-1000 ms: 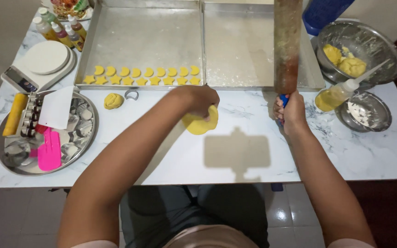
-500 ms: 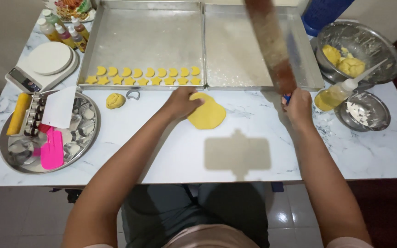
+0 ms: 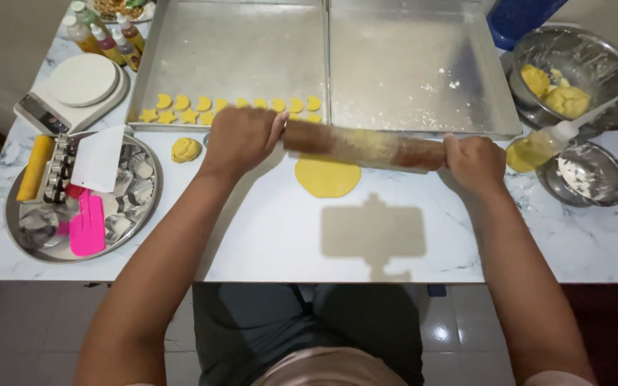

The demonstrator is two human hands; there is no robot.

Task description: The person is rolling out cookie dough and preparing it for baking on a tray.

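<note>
A brown wooden rolling pin (image 3: 363, 146) lies level across the far edge of a flat yellow dough disc (image 3: 327, 177) on the white marble table (image 3: 266, 236). My left hand (image 3: 241, 137) grips its left end and my right hand (image 3: 475, 161) grips its right end. Just behind the pin stand two large metal baking trays (image 3: 423, 71); the left tray (image 3: 230, 50) holds a row of small yellow cut-out shapes (image 3: 202, 109), some hidden by my left hand.
A small dough ball (image 3: 186, 149) lies left of my left hand. A round metal tray (image 3: 30, 239) with cutters, a pink tool (image 3: 86, 225) and a white scraper (image 3: 99, 159) sits at left, behind it a kitchen scale (image 3: 73, 89) and bottles (image 3: 101, 36). At right: a dough bowl (image 3: 574, 68), squeeze bottle (image 3: 545, 143), floured bowl (image 3: 588, 175).
My right hand swung the rolling pin down from upright to level over the dough. My left hand left the dough disc and took the pin's left end.
</note>
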